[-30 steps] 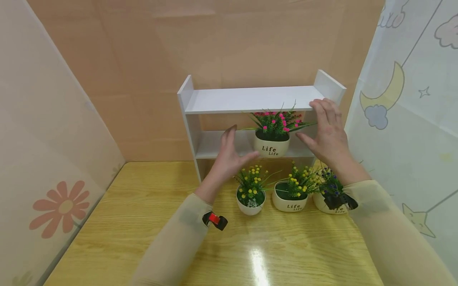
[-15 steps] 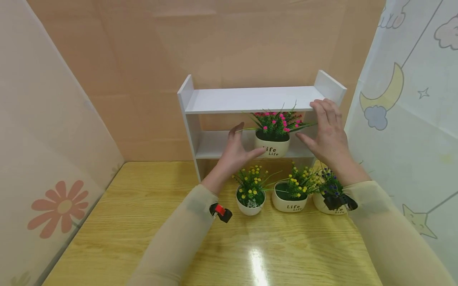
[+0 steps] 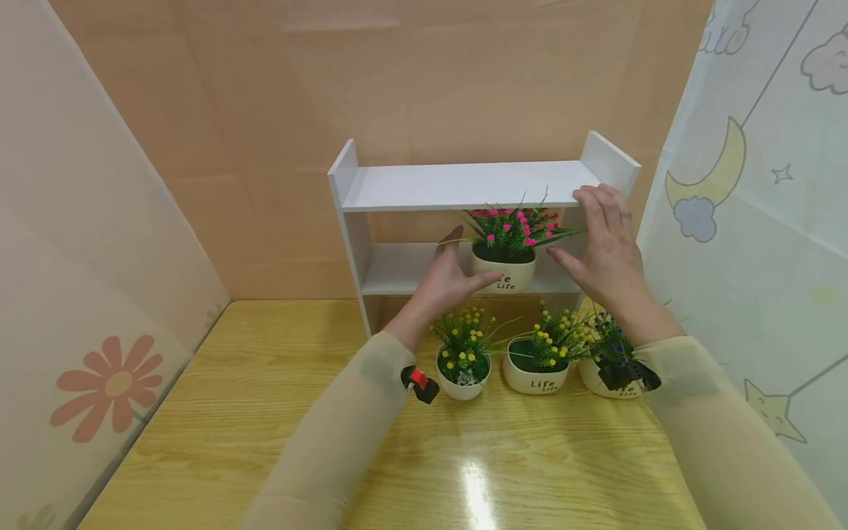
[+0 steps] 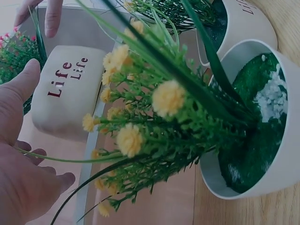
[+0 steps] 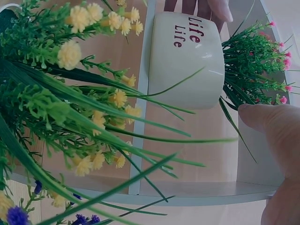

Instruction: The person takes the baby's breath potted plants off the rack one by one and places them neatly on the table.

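Observation:
A cream oval flowerpot (image 3: 519, 274) lettered "Life", with pink artificial flowers (image 3: 510, 224), stands on the middle shelf (image 3: 404, 269) of a small white shelf unit. My left hand (image 3: 445, 278) is at the pot's left end, its thumb overlapping the lettered front and its fingers spread beyond the side. In the right wrist view, left fingertips show close against the pot (image 5: 187, 65). My right hand (image 3: 609, 246) is at the right, fingers extended up to the front edge of the top shelf (image 3: 464, 184). Its thumb points toward the pot's right rim, a gap between them.
In front of the unit on the wooden table (image 3: 298, 412) stand a round pot with yellow flowers (image 3: 464, 383), an oval yellow-flowered pot (image 3: 536, 379) and a purple-flowered pot (image 3: 596, 375) partly behind the right wrist. A printed wall sheet (image 3: 782, 243) stands close at the right.
My left hand has moved right to the pink-flowered pot, its thumb now crossing the front. The right hand and the pots have barely moved.

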Tool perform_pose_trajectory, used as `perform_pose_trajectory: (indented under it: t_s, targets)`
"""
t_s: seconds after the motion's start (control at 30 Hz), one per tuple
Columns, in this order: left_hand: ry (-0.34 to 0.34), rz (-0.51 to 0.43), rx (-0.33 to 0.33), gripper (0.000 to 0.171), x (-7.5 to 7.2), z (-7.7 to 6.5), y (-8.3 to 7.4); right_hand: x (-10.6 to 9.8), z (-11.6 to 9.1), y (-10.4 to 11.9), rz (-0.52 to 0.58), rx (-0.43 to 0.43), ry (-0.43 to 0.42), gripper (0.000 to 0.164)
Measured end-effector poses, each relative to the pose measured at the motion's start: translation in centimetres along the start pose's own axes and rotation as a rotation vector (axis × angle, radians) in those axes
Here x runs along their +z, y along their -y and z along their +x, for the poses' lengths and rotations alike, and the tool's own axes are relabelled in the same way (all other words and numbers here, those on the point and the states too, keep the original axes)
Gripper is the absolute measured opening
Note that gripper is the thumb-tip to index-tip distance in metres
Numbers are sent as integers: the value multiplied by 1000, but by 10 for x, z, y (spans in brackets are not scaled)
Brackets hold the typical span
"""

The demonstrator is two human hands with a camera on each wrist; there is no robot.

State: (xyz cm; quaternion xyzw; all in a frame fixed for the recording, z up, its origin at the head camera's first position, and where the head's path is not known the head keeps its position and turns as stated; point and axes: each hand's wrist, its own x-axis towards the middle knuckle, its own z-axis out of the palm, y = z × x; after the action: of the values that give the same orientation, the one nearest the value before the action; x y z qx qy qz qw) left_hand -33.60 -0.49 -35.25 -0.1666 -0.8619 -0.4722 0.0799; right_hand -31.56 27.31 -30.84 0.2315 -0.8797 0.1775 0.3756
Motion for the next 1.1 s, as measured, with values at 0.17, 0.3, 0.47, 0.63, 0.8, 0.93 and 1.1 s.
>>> perform_pose_trajectory:
  t_s: [0.17, 0.3, 0.47, 0.63, 0.8, 0.93, 1.1]
  targets:
    - [15, -39, 21, 111, 5, 4, 1, 0, 0, 0, 4, -3, 0, 97]
    - [28, -65, 45, 107, 8, 7, 1, 0, 0, 1, 7, -4, -4, 96]
    - [53, -119, 99, 93, 10, 9, 1, 1, 1, 0, 6, -8, -7, 96]
    - [74, -145, 133, 82, 12, 11, 1, 2, 1, -1, 1, -11, -11, 96]
    - [86, -151, 134, 81, 13, 11, 1, 2, 1, -2, 1, -7, -10, 96]
    - [90, -173, 156, 73, 15, 13, 0, 2, 1, -2, 3, -8, -9, 96]
    - [93, -186, 178, 67, 16, 14, -3, 2, 1, -2, -2, -11, -11, 96]
